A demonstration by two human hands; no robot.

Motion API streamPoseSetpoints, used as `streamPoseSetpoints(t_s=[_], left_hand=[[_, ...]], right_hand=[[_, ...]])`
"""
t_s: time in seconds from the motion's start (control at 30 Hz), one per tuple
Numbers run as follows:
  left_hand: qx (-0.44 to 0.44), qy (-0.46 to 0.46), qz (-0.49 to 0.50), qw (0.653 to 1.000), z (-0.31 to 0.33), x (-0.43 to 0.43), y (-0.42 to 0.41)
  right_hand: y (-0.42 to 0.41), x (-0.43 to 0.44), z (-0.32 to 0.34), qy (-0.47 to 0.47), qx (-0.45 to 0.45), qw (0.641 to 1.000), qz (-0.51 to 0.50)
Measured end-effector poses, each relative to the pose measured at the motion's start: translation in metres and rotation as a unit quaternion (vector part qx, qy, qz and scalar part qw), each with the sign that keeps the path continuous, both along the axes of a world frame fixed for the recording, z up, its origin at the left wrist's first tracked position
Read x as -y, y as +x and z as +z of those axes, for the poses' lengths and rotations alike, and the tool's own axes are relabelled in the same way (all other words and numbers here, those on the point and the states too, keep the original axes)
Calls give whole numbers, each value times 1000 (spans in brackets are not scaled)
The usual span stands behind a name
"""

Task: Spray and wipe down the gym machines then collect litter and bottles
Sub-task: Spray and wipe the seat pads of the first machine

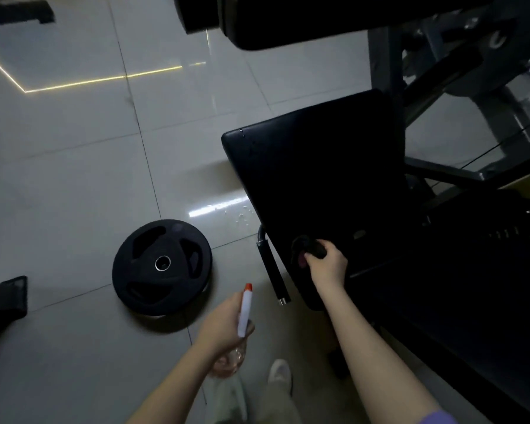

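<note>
Left grip (224, 324) round spray bottle (245, 310) | right grip (328, 264), arm outstretched, clutching cloth (308, 247) on seat (318, 166)

We count two hands, a left hand (222, 327) and right hand (329, 266); one spray bottle (245, 313); one dark cloth (308, 249); one weight plate (178, 289); one padded seat (318, 166).

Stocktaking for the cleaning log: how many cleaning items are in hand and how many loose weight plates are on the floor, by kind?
spray bottle: 1, held in the left hand
cloth: 1, dark, gripped by the right hand on the black seat pad
weight plate on the floor: 1
Total: 3
</note>
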State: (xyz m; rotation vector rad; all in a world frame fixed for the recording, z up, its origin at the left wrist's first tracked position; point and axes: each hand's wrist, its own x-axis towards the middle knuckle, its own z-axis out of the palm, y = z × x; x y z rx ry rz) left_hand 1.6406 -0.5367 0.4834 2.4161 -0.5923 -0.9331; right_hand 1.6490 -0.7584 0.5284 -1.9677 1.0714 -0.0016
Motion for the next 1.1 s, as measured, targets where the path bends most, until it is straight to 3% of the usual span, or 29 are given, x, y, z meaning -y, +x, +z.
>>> streamPoseSetpoints(t_s=[0.13, 0.2, 0.3, 0.5, 0.6, 0.9, 1.1], left_hand=[[-6, -26, 39, 999, -23, 17, 10], [-11, -45, 86, 995, -37, 23, 15], [-3, -66, 131, 989, -55, 30, 20], [-6, -90, 158, 983, -85, 39, 29], [-11, -96, 155, 983, -100, 41, 34], [-62, -89, 131, 985, -112, 48, 39], [-46, -66, 130, 988, -114, 55, 39]], right_hand=[[26, 10, -30, -142, 31, 989, 22], [35, 12, -52, -202, -6, 976, 82], [39, 12, -84, -200, -81, 964, 153], [50, 13, -118, -296, 57, 952, 51], [60, 19, -135, -276, 18, 958, 79], [53, 27, -152, -279, 46, 953, 108], [51, 26, -149, -283, 64, 951, 108]])
